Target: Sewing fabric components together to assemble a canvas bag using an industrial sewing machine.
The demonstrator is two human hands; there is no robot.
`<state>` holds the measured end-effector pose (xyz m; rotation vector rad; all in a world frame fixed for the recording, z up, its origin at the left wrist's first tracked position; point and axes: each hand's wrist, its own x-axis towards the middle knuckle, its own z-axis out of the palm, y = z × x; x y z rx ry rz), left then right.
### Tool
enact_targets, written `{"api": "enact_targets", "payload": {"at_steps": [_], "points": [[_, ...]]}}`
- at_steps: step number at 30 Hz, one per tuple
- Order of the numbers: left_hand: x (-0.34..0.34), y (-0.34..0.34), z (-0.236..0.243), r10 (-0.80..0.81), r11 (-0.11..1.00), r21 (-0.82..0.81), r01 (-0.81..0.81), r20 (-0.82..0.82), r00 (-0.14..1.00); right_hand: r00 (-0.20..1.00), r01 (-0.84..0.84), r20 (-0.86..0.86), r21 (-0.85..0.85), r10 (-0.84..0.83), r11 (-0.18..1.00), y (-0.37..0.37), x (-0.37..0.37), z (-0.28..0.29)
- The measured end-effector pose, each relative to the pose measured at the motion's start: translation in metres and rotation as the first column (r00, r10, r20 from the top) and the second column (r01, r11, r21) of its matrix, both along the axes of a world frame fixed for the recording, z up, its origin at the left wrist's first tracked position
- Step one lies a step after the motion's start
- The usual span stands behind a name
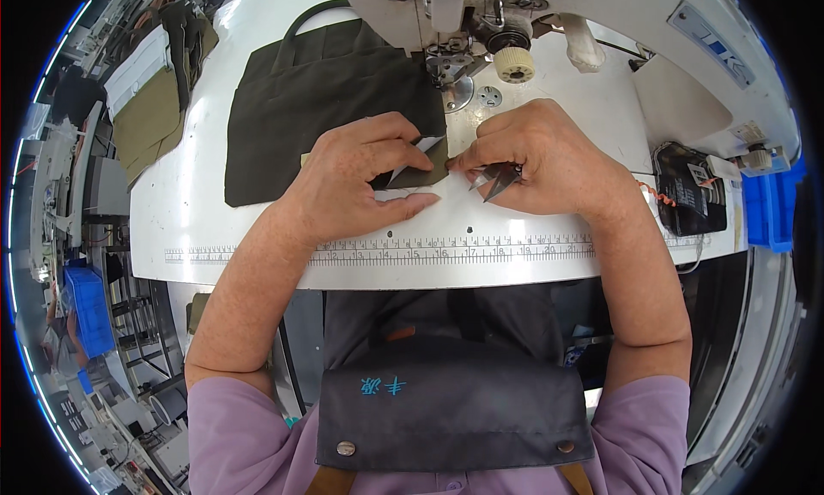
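A dark olive fabric bag piece (292, 109) with a loop handle (313, 13) lies flat on the white sewing table, its right edge reaching the machine's needle area. My left hand (365, 173) is closed on the bag piece's near right corner, thumb below and fingers above. A pale, shiny folded strip (422, 145) shows by its fingers; I cannot make out what it is. Tucked in my right hand (541, 156) is a pair of thread snips (498, 181), blades pointing left and down. That hand's thumb and forefinger pinch at the corner's edge.
A white sewing machine (601, 6) overhangs the far side, its presser foot (448, 76) just beyond my hands. A printed ruler (386, 253) runs along the table's front edge. Olive fabric pieces (150, 122) lie far left. A black box (682, 190) sits at the right.
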<state>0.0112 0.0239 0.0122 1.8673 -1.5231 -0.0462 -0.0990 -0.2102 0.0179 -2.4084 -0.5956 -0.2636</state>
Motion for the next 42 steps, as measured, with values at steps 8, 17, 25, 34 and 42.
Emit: {"api": "enact_targets", "payload": {"at_steps": [8,17,25,34,42], "points": [[0.002,0.001,-0.003,-0.05,0.999,0.01,0.049,0.14,0.989,0.998,0.031,-0.058,0.004,-0.031,1.0,-0.001,0.0,0.0],[-0.001,-0.002,-0.004,-0.004,0.998,-0.054,0.012,0.149,0.989,0.998,0.032,0.046,-0.011,-0.031,0.999,0.007,0.002,-0.004],[-0.002,-0.002,0.001,0.074,0.994,-0.082,-0.076,-0.023,0.997,0.952,0.076,0.3,-0.022,-0.066,0.997,0.016,0.009,-0.015],[-0.002,-0.006,-0.005,0.065,0.969,-0.241,0.056,0.465,0.883,0.933,0.062,0.348,0.082,-0.087,0.995,0.021,0.009,-0.009],[-0.004,-0.005,-0.005,0.095,0.959,-0.276,0.059,0.512,0.854,0.932,0.048,0.354,0.108,-0.083,0.993,0.02,0.011,-0.008]]}}
